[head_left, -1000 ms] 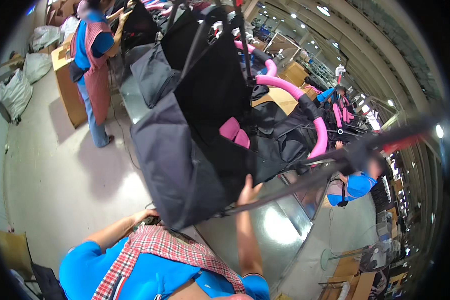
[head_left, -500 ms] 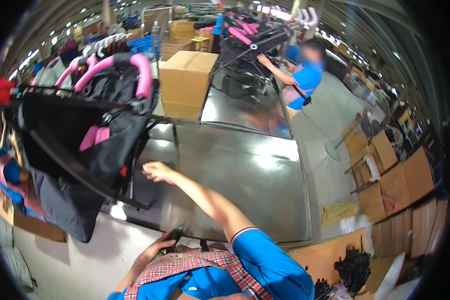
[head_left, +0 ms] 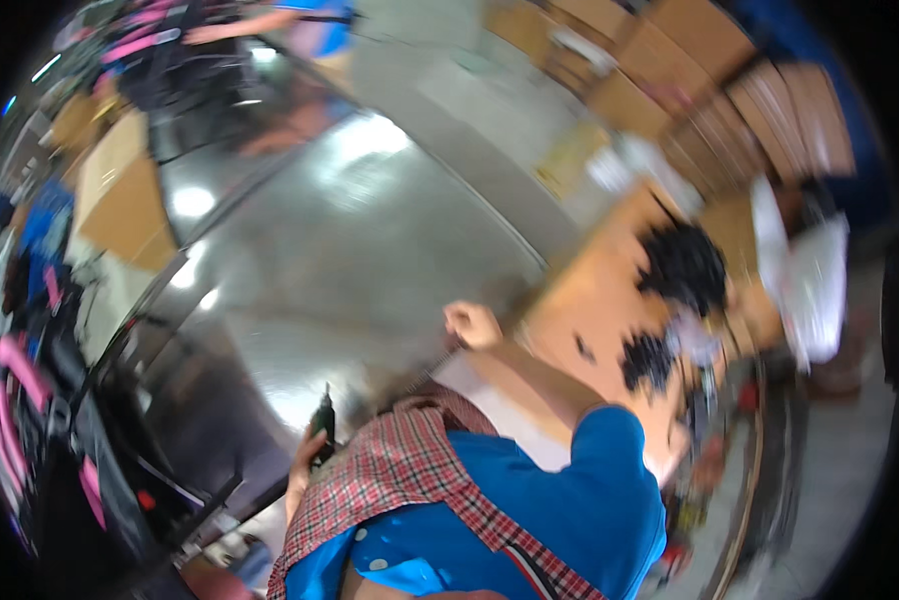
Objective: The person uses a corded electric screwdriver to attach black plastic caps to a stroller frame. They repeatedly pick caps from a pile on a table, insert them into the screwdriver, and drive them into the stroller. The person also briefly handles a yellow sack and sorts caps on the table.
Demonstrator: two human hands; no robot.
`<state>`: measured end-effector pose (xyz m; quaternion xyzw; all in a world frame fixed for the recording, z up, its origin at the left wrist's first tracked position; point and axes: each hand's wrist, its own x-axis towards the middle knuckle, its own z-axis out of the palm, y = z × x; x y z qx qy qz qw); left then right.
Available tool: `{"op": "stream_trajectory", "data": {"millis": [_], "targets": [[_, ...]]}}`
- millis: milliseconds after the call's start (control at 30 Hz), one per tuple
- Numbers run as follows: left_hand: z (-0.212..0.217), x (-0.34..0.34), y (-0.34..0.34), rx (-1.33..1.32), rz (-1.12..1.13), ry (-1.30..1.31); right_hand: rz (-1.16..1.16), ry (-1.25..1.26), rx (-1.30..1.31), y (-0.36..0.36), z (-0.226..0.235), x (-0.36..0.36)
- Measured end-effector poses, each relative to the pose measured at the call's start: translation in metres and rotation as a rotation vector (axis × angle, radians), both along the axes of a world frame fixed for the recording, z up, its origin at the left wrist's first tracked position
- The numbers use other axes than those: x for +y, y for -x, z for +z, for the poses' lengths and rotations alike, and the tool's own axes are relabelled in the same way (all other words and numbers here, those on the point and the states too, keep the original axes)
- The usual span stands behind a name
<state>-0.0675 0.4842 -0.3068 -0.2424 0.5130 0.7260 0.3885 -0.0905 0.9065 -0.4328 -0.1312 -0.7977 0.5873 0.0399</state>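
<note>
My left hand [head_left: 305, 470] is low by my plaid apron, closed around a black power tool [head_left: 323, 425] that points up. Over the near right edge of the shiny metal table [head_left: 370, 230], my right hand [head_left: 473, 325] is curled into a fist; the blur hides whether anything is in it. A black and pink stroller [head_left: 25, 400] stands at the far left edge of the view, away from both hands.
A wooden bench [head_left: 590, 290] to my right carries piles of small black parts [head_left: 685, 265]. Cardboard boxes [head_left: 760, 90] are stacked at the top right and another box [head_left: 120, 190] stands at the left. Another person in a blue shirt [head_left: 315, 25] works at the far end.
The view has swung to the right. The stroller has slid from the middle to the left edge, and my right hand has left it and pulled back to the table's edge.
</note>
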Motion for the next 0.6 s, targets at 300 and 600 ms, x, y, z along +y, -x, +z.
{"op": "stream_trajectory", "data": {"millis": [300,600], "targets": [[0.003,0.112,0.030,0.048,-0.624,-0.041,-0.642,-0.563,-0.034,-0.229,0.045,0.034],[0.041,0.205,-0.013,0.246,-1.099,-0.144,-1.223,-0.686,-0.231,-0.400,0.040,0.143]]}}
